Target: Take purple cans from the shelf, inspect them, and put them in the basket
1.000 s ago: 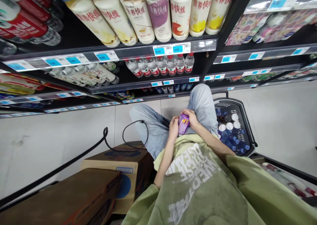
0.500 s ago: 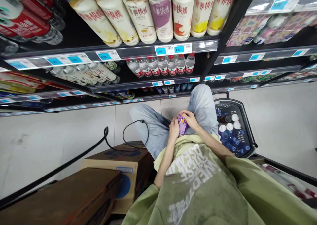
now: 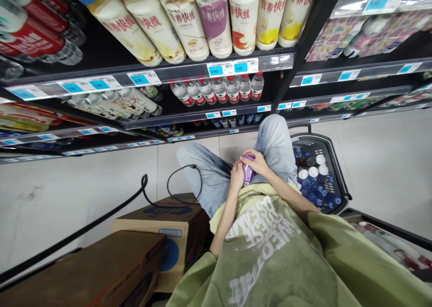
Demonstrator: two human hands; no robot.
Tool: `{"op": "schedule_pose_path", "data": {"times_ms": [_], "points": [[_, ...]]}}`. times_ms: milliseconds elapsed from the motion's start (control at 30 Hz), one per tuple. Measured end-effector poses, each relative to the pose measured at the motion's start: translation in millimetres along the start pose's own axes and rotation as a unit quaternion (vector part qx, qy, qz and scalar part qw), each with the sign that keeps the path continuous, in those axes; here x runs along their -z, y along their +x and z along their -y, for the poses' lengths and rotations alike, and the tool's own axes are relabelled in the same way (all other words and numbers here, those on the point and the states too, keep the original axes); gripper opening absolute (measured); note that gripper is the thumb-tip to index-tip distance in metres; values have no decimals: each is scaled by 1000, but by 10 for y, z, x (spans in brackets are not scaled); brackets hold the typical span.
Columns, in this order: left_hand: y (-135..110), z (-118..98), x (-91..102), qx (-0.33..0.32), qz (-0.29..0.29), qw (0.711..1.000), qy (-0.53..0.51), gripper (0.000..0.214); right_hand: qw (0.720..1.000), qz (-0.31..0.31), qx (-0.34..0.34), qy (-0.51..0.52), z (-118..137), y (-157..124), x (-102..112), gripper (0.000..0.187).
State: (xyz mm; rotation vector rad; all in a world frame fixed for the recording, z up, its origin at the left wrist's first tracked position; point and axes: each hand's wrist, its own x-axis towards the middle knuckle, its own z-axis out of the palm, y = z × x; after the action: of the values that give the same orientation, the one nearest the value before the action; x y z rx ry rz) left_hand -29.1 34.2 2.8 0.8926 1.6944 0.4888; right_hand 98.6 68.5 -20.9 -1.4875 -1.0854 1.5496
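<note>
A small purple pack is held in my lap between both hands; its kind is too small to make out. My left hand is closed on its left side. From above and the right, my right hand grips its upper part, with the fingers curled over the top. The hands nearly meet at the pack's top edge, and they hide much of it. Under them are my crossed legs in light blue jeans.
Store shelves with bottled drinks run across the front. At my right stands a black basket holding several bottles. Cardboard boxes are stacked at my left, beside a black cable. A cart-like frame with bottles is behind right.
The pack has turned in my hands, so its yellow-printed face no longer shows. My right fingers now lie further over its top. The view has shifted slightly.
</note>
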Motion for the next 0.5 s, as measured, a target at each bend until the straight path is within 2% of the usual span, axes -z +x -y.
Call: {"op": "schedule_pose_path", "data": {"times_ms": [233, 367, 500], "points": [[30, 92, -30, -12, -7, 999, -49, 35, 994, -39, -50, 88, 64, 8, -13, 28], [54, 141, -70, -16, 13, 986, -168, 33, 979, -96, -96, 152, 100, 17, 20, 27], [6, 86, -91, 19, 59, 949, -308, 55, 952, -149, -109, 244, 153, 34, 58, 23]]}}
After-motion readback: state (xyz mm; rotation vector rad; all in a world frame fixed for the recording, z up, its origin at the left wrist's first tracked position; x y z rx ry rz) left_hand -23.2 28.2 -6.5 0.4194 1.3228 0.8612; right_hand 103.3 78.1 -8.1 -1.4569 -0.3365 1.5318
